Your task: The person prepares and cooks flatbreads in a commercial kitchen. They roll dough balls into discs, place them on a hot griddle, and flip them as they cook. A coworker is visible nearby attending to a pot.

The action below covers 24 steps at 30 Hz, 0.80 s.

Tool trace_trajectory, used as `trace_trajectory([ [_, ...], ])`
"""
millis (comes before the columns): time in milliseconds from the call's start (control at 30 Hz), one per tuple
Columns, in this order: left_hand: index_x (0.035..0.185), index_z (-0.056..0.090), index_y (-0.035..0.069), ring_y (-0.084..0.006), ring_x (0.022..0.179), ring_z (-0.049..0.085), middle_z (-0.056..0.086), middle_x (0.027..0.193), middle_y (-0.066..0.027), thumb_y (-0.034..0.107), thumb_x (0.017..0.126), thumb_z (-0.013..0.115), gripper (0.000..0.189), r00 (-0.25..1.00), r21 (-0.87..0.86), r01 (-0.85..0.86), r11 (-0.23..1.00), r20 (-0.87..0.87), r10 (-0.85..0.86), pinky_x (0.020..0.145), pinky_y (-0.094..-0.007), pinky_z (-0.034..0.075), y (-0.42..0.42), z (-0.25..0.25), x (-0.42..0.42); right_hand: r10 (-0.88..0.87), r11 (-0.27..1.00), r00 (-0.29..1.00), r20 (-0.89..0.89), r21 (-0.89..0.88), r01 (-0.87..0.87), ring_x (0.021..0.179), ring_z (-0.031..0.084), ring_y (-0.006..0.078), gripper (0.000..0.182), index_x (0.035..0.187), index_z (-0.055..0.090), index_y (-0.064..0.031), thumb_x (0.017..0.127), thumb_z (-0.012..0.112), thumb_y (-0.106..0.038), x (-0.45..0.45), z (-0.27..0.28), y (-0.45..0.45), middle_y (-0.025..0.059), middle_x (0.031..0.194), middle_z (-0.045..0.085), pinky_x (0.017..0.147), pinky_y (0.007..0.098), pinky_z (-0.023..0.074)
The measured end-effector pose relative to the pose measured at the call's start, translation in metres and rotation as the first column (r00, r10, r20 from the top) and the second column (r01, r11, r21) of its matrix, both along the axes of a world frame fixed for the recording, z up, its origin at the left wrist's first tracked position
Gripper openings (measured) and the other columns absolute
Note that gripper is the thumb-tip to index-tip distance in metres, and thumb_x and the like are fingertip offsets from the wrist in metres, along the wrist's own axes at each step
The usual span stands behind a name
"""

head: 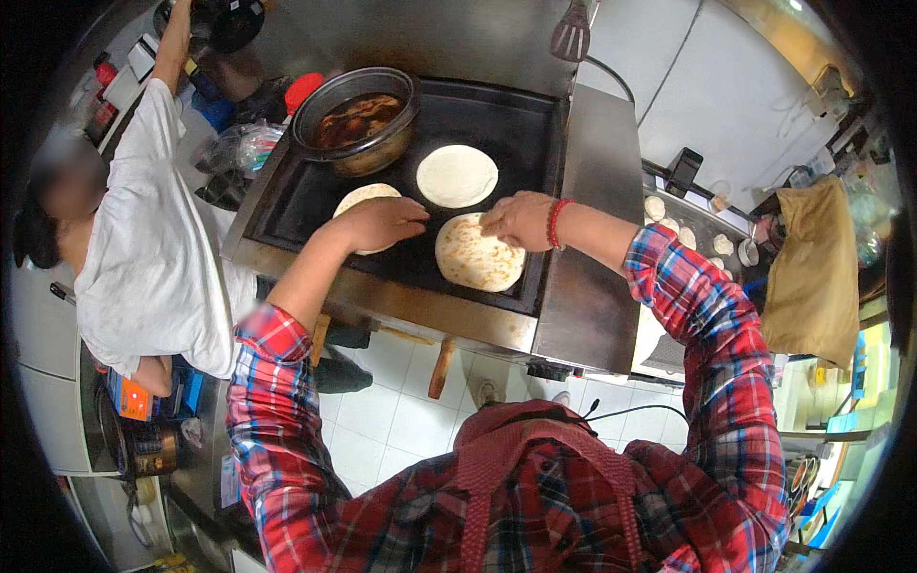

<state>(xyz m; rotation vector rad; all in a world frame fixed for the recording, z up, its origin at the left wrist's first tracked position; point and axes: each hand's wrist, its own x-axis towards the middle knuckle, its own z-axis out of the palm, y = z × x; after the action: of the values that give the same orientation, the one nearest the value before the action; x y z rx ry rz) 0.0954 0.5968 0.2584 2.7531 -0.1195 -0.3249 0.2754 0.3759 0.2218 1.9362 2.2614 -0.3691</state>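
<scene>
Three flatbreads lie on a black griddle. My left hand is over the left flatbread and covers part of it; its fingertips point right and their contact is unclear. My right hand, with a red bracelet at the wrist, has its fingers on the upper right edge of a browned flatbread. Whether the fingers pinch that edge cannot be told. A paler flatbread lies behind, between the hands. At the griddle's back left stands a dark pot with brown liquid in it.
A person in a white top stands at the left, one arm stretched forward. A slotted spatula hangs at the back. Right of the griddle are a steel side panel, dough balls, a phone and a tan cloth.
</scene>
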Motion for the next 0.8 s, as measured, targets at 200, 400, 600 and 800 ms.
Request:
trace_trajectory([
  [200, 0.120, 0.057, 0.005, -0.0326, 0.115, 0.052, 0.054, 0.126, -0.0162, 0.027, 0.091, 0.051, 0.037, 0.990, 0.053, -0.103, 0.993, 0.105, 0.097, 0.098, -0.0369, 0.041, 0.030, 0.016, -0.027, -0.167, 0.978, 0.981, 0.099, 0.143, 0.153, 0.129, 0.038, 0.0211, 0.055, 0.133, 0.047, -0.0131, 0.079, 0.059, -0.009, 0.028, -0.004, 0.022, 0.0026, 0.142, 0.041, 0.097, 0.0411, 0.0389],
  [400, 0.120, 0.058, 0.004, -0.0316, 0.117, 0.050, 0.054, 0.126, -0.0160, 0.035, 0.092, 0.049, 0.042, 0.965, 0.064, -0.259, 0.964, 0.057, 0.256, 0.099, -0.0367, 0.039, 0.047, 0.014, -0.055, -0.343, 0.933, 0.918, 0.199, -0.038, 0.357, 0.136, 0.026, 0.0208, 0.077, 0.136, 0.044, -0.0231, 0.065, 0.063, 0.002, 0.040, -0.007, 0.046, -0.0001, 0.147, 0.033, 0.106, 0.0510, 0.0287],
  [600, 0.120, 0.058, 0.004, -0.0317, 0.116, 0.050, 0.055, 0.125, -0.0146, 0.034, 0.093, 0.048, 0.041, 0.957, 0.030, -0.285, 0.958, 0.074, 0.282, 0.098, -0.0368, 0.039, 0.060, 0.008, -0.081, -0.245, 0.951, 0.933, 0.263, -0.122, 0.284, 0.135, 0.029, 0.0219, 0.078, 0.137, 0.044, -0.0268, 0.068, 0.061, 0.004, 0.028, -0.001, 0.047, 0.0013, 0.143, 0.038, 0.107, 0.0523, 0.0257],
  [800, 0.117, 0.060, 0.009, -0.0298, 0.118, 0.049, 0.053, 0.128, -0.0120, 0.036, 0.094, 0.043, 0.040, 0.951, 0.146, -0.310, 0.940, 0.028, 0.309, 0.099, -0.0370, 0.038, 0.075, 0.008, -0.079, -0.125, 0.941, 0.992, 0.034, 0.321, 0.107, 0.120, 0.047, 0.0238, 0.060, 0.130, 0.050, -0.0195, 0.073, 0.062, -0.006, 0.013, 0.013, 0.062, 0.0049, 0.128, 0.053, 0.095, 0.0415, 0.0401],
])
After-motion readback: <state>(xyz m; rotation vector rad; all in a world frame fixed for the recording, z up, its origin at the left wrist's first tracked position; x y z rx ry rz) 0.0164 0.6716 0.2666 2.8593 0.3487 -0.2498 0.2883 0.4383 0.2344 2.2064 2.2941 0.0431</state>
